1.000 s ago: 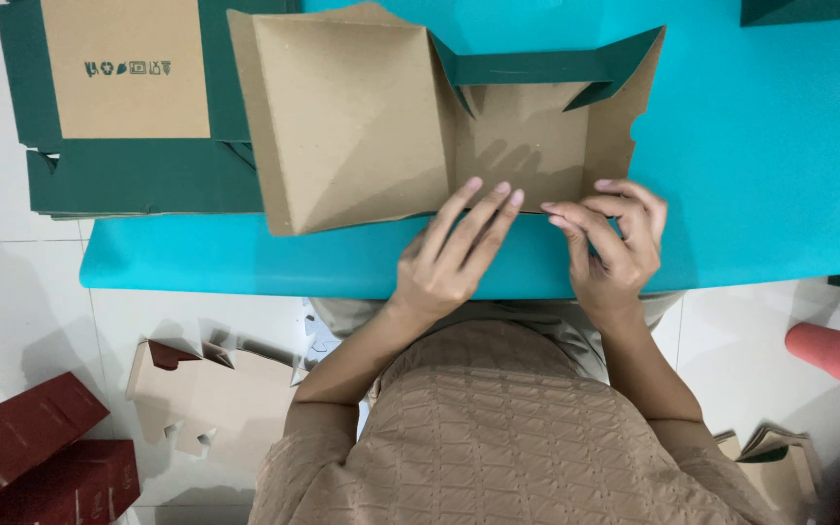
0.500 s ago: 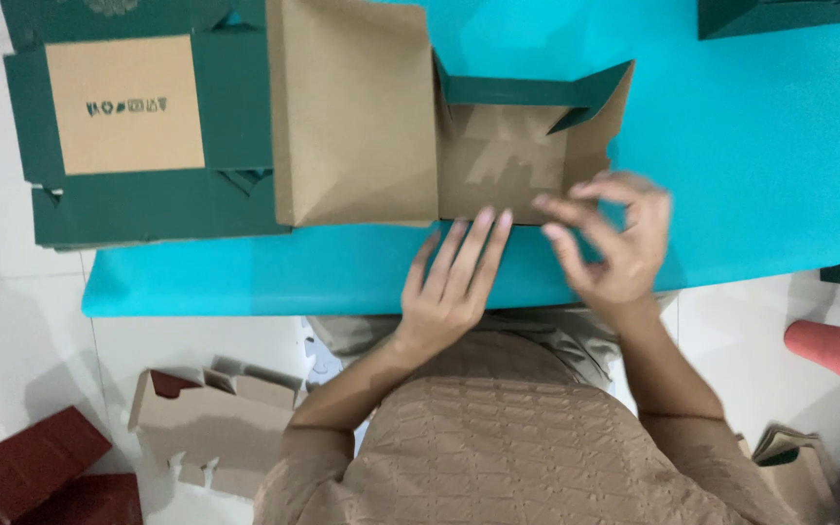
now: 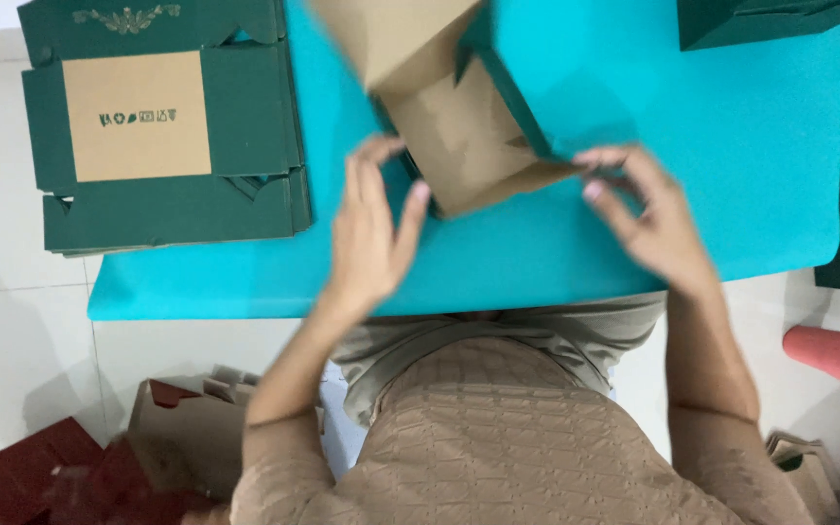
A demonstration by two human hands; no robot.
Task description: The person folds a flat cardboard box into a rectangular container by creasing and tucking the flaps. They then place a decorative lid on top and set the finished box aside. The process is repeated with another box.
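Between both hands, half-folded cardboard box (image 3: 459, 126) on teal surface (image 3: 712, 194), long axis running away-left. Left hand (image 3: 371, 228) open-fingered at near corner; right hand (image 3: 648, 219) pinching right flap edge.

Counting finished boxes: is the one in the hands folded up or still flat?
Partly folded: the box has panels standing at angles, left hand and right hand at its edges.

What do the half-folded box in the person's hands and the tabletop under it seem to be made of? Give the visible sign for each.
Half-folded box: probably cardboard, matt brown inside and dark green outside; it holds creased flat panels.
Tabletop: plain turquoise with a smooth, even look; whether laminate, plastic or a cover sheet cannot be told.
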